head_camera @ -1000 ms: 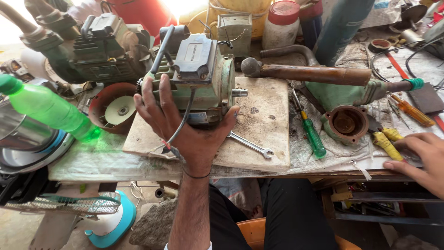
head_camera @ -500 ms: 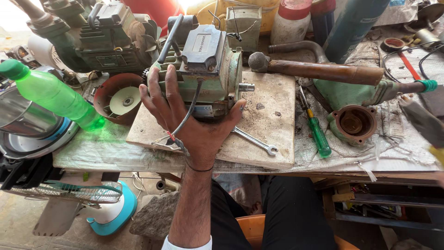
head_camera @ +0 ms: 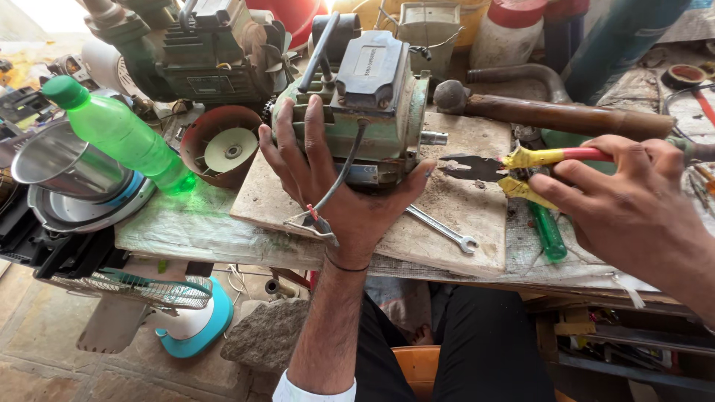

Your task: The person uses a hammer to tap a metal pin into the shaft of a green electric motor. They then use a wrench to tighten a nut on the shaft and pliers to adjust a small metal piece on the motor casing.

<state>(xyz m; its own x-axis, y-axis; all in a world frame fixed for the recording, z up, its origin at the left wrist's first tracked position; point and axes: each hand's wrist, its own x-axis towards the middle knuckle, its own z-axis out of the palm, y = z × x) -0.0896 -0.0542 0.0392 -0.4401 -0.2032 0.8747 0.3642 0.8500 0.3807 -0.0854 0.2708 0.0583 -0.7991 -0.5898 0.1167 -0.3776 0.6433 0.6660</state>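
A green electric motor point(head_camera: 372, 97) with a dark terminal box stands on a wooden board point(head_camera: 462, 223) on the workbench. My left hand point(head_camera: 335, 186) lies flat against its near side, fingers spread, thumb under the shaft end. A thin cable with a small connector point(head_camera: 316, 219) hangs over the back of that hand. My right hand point(head_camera: 633, 208) grips yellow-and-red-handled pliers point(head_camera: 514, 167); their open dark jaws point left at the motor's short shaft point(head_camera: 434, 138), a little apart from it.
A spanner point(head_camera: 443, 229) lies on the board and a green-handled screwdriver point(head_camera: 547, 231) beside it. A green plastic bottle point(head_camera: 123, 134) leans at the left over steel pots point(head_camera: 67, 167). A red fan cover point(head_camera: 223, 145), another motor point(head_camera: 216, 52) and a hammer point(head_camera: 551, 112) crowd the bench.
My right hand, out of sight half a second ago, has come in from the right holding the pliers, jaws toward the motor shaft. My left hand stays on the motor.
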